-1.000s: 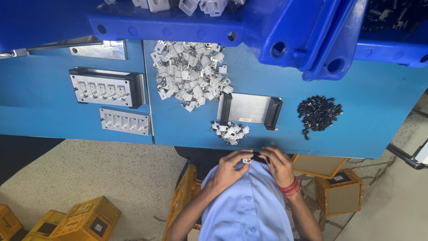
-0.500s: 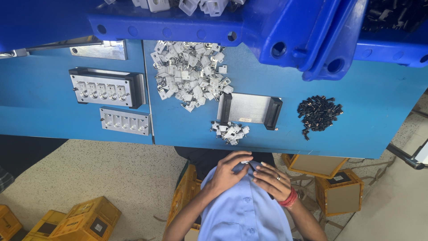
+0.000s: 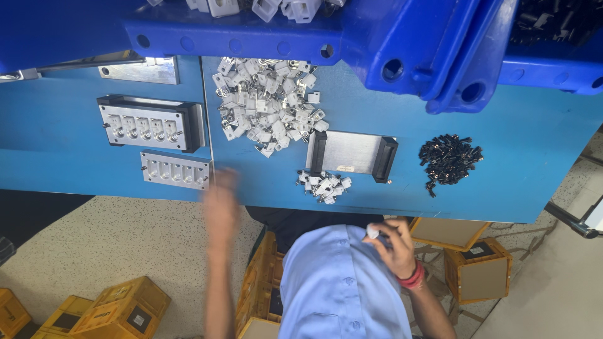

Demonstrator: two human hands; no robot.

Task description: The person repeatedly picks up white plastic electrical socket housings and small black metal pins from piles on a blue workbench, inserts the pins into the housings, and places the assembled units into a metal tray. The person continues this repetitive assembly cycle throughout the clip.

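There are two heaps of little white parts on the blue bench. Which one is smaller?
The small heap at the bench's near edge, just below the metal plate with black ends. The big heap lies farther back, under the blue bin.

My left hand (image 3: 221,201) is extended forward, fingers together, blurred by motion. My right hand (image 3: 394,246) is drawn in against my chest, fingers curled, fingertips pinched together.

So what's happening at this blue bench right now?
A person in a light blue shirt works at a blue table. The right hand pinches a small white part near the chest. The left hand, blurred, reaches toward the table edge near a metal fixture plate. Piles of white parts and black parts lie on top.
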